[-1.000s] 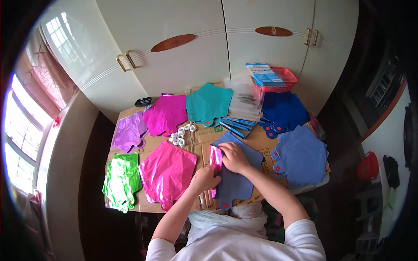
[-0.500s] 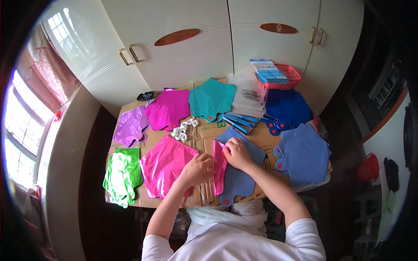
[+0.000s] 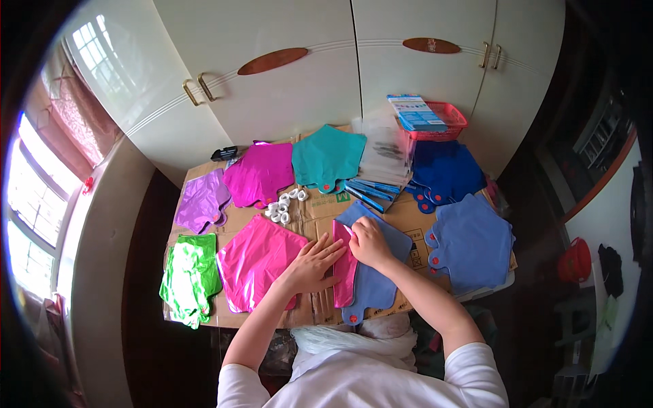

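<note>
Here, in the head view, the left hand lies flat, fingers spread, on the folded pink foil balloon atop a blue balloon; the right hand, fingers curled, presses its upper edge. The slick foil may slide or spring open.

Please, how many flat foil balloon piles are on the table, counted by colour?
Pink foil balloon piles: 2
Magenta pile: 1
Purple pile: 1
Green pile: 1
Teal pile: 1
Dark blue pile: 1
Light blue piles: 2
Total: 9
</note>
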`<state>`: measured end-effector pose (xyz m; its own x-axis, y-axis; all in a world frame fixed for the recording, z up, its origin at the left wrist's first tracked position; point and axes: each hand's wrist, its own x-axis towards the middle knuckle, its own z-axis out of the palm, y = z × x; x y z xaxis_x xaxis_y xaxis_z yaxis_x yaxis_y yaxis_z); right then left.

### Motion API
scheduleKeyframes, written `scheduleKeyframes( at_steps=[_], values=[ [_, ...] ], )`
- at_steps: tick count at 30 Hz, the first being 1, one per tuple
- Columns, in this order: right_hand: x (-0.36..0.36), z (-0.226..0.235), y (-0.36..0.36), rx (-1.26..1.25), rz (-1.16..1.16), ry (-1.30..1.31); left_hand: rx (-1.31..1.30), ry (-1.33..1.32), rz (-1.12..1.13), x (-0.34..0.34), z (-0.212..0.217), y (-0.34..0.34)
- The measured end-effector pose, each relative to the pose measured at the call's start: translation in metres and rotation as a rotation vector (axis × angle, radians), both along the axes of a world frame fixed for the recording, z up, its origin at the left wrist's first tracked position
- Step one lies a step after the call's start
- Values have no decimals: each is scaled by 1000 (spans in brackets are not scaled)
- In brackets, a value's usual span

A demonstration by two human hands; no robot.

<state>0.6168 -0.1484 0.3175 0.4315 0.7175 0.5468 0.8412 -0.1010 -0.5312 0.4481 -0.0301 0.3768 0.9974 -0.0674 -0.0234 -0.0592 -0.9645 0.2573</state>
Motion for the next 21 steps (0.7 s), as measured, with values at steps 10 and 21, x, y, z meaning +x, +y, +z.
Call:
scheduleKeyframes(
  at_steps=[10,21],
  values=[
    [-2,2,-1,-1,-88,-117,70,54,-38,2,-6,3],
    [-50,45,-60,-446,118,-281,47,2,-7,0,-8,3]
  ],
)
